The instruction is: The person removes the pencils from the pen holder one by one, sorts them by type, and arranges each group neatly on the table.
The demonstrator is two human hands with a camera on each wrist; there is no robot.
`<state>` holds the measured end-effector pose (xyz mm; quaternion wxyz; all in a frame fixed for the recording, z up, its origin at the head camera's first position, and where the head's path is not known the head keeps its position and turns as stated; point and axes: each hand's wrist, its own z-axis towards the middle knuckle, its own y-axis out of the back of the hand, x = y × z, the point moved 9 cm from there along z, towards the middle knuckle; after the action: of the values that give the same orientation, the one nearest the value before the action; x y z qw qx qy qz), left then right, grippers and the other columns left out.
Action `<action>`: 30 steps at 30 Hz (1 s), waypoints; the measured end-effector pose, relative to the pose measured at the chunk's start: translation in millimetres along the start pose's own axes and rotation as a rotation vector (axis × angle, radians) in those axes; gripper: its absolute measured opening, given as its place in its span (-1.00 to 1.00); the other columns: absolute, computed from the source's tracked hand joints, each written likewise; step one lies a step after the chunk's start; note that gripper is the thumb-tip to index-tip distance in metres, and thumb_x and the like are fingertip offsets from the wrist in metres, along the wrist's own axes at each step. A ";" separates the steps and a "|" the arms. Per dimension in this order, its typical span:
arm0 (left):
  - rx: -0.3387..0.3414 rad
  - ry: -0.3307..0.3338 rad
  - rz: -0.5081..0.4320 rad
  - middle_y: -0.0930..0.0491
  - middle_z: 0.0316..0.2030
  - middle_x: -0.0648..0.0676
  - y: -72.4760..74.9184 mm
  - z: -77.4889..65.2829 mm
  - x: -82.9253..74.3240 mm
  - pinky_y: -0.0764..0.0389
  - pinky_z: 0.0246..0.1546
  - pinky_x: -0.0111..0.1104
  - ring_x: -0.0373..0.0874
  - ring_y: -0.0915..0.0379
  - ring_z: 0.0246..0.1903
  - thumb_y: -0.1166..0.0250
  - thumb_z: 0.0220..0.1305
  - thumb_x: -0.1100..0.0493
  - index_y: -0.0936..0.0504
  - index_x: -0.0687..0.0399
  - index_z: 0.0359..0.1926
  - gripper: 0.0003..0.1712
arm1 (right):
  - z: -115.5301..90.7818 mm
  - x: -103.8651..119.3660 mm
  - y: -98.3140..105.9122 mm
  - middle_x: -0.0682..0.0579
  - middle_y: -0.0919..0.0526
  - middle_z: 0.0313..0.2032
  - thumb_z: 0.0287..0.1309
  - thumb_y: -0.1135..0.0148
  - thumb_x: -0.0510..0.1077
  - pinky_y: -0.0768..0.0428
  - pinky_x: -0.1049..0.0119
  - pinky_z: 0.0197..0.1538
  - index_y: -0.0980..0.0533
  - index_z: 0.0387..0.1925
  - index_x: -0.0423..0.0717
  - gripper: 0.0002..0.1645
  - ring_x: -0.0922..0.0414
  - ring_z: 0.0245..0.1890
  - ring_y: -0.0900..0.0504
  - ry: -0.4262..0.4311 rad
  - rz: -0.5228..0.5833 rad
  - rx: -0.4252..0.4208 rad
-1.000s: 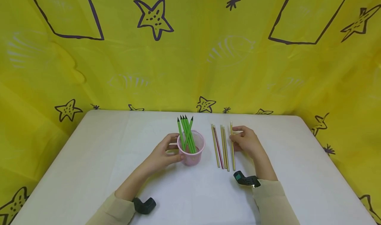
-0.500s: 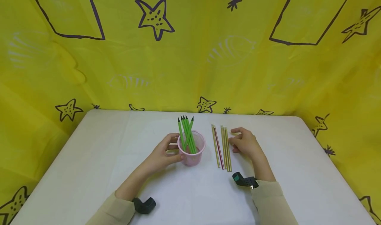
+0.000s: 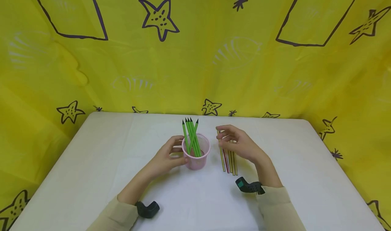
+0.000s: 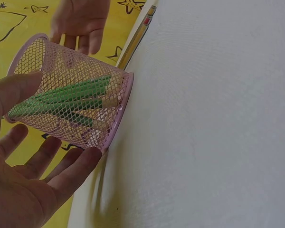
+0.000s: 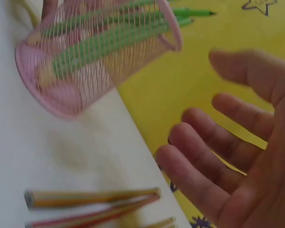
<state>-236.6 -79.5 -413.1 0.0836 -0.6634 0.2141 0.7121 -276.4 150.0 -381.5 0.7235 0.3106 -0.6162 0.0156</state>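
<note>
Gripping the pink mesh cup (image 3: 199, 161) is the left hand (image 3: 167, 157).

Even, soft light fills the head view, while the left wrist view is dimmer, with a diffuse shadow beside the pink mesh pencil cup (image 4: 83, 66), and blur softens the gold pencils (image 5: 90, 198) in the right wrist view.

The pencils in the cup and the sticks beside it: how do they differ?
The pencils are green; the sticks are mostly gold, one red. The pencils lean upward inside the pink mesh cup; the sticks lie flat on the white table. Both are long and thin.
</note>
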 end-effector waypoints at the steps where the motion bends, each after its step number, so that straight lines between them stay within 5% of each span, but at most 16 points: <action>1: 0.002 0.000 0.005 -0.38 0.30 0.24 0.5 -0.2 -0.2 -0.60 0.16 -0.05 0.22 -0.42 0.23 -0.46 0.17 0.25 -0.27 -0.04 0.38 -0.19 | 0.7 5.1 -6.8 -0.23 -0.56 0.13 0.22 -0.36 -0.17 -0.65 0.09 0.12 -0.36 0.35 -0.01 -0.31 -0.10 0.07 -0.60 0.020 0.016 0.047; 6: 0.036 -0.006 0.043 -0.34 0.34 0.25 2.8 -1.2 -0.7 -0.60 0.17 -0.08 0.23 -0.39 0.26 -0.43 0.21 0.24 -0.21 -0.05 0.41 -0.17 | 2.8 18.2 -38.3 -0.19 -0.33 0.40 0.10 -0.46 -0.24 -0.34 -0.09 0.42 -0.17 0.48 -0.05 -0.03 -0.19 0.39 -0.33 0.064 0.094 0.218; 13: 0.083 -0.005 0.049 -0.28 0.37 0.17 6.0 -4.8 -6.2 -0.54 0.22 -0.03 0.18 -0.33 0.32 -0.42 0.22 0.22 -0.13 -0.21 0.44 -0.11 | 7.4 18.5 -62.8 -0.09 -0.30 0.44 0.03 -0.49 -0.30 -0.29 -0.06 0.44 -0.13 0.49 -0.12 0.06 -0.12 0.45 -0.26 0.098 0.152 0.264; 20: -0.051 0.025 0.056 -0.40 0.31 0.12 21.7 -3.4 -10.1 -0.62 0.13 -0.07 0.09 -0.40 0.28 -0.32 0.35 -0.02 -0.26 -0.12 0.38 -0.33 | 11.8 14.8 -70.5 -0.12 -0.41 0.36 -0.04 -0.53 -0.31 -0.38 0.02 0.41 -0.20 0.43 -0.13 0.03 -0.06 0.38 -0.38 0.113 0.185 0.253; 25: -0.145 -0.029 -0.003 -0.40 0.29 0.26 28.7 2.5 -18.1 -0.68 0.05 -0.10 0.16 -0.45 0.23 -0.20 0.45 0.03 -0.35 0.13 0.31 -0.48 | 12.4 11.7 -69.7 -0.14 -0.42 0.35 -0.05 -0.54 -0.29 -0.40 0.01 0.39 -0.19 0.43 -0.16 0.04 -0.08 0.36 -0.40 0.101 0.195 0.232; 30: -0.199 -0.070 0.081 -0.48 0.23 0.17 29.3 11.0 -24.5 -0.67 0.05 -0.11 0.13 -0.48 0.21 -0.23 0.43 0.04 -0.46 0.11 0.21 -0.57 | 12.3 12.2 -68.3 -0.14 -0.45 0.32 -0.05 -0.53 -0.31 -0.43 -0.04 0.36 -0.20 0.42 -0.16 0.03 -0.09 0.33 -0.43 0.103 0.201 0.213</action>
<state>-255.8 -97.0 -383.0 -0.0042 -0.6340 0.1660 0.7553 -256.6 84.8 -399.2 0.7119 0.3211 -0.6012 0.1692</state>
